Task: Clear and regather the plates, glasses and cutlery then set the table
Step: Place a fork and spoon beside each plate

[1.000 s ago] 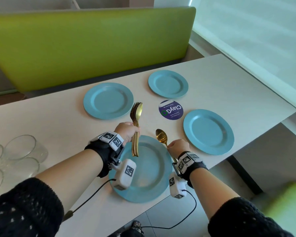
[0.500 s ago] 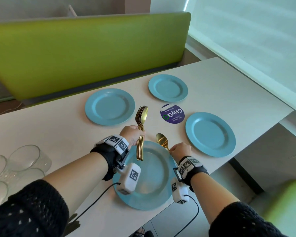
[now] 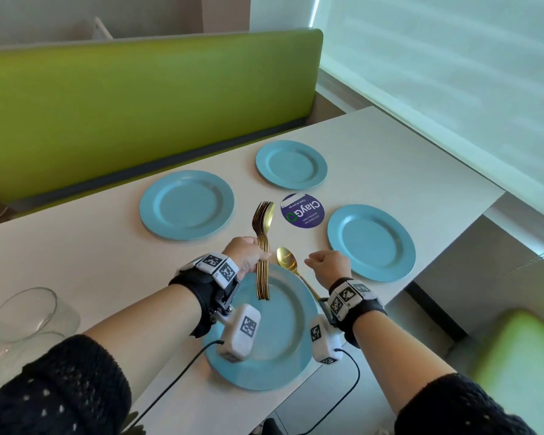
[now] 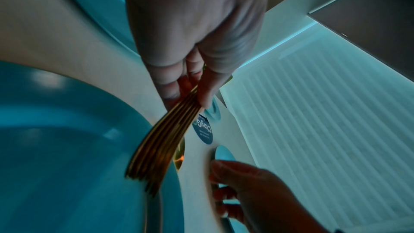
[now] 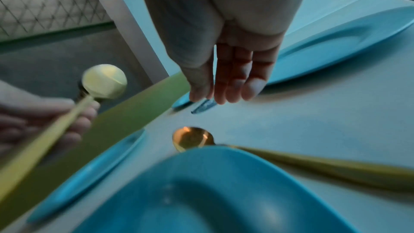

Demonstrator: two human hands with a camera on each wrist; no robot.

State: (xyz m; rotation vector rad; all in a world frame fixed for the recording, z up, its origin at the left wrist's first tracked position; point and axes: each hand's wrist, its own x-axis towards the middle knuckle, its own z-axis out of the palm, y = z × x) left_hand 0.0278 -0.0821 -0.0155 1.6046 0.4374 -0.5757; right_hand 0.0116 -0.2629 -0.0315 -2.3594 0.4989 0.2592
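Note:
My left hand (image 3: 248, 255) grips a bundle of gold cutlery (image 3: 262, 246) upright over the far rim of the near blue plate (image 3: 280, 356); the left wrist view shows the thumb and fingers (image 4: 172, 84) curled round the handles (image 4: 161, 141). A single gold spoon (image 3: 288, 262) lies on the table along the near plate's right rim, bowl away from me. My right hand (image 3: 327, 265) hovers just right of the spoon, empty, its fingers (image 5: 233, 88) straight above the spoon's bowl (image 5: 192, 139). Three more blue plates sit at far left (image 3: 186, 204), far right (image 3: 291, 164) and right (image 3: 371, 243).
A round purple sticker (image 3: 302, 210) lies between the plates. Several clear glasses (image 3: 29, 312) stand at the table's left end. A green bench back (image 3: 139, 105) runs behind the table. The table's right edge (image 3: 453, 246) drops off beside the right plate, with a green seat (image 3: 515, 356) below.
My right hand has let go of the gold spoon, which now lies beside the near plate, and has lifted slightly to the right. The left hand still holds the bundle.

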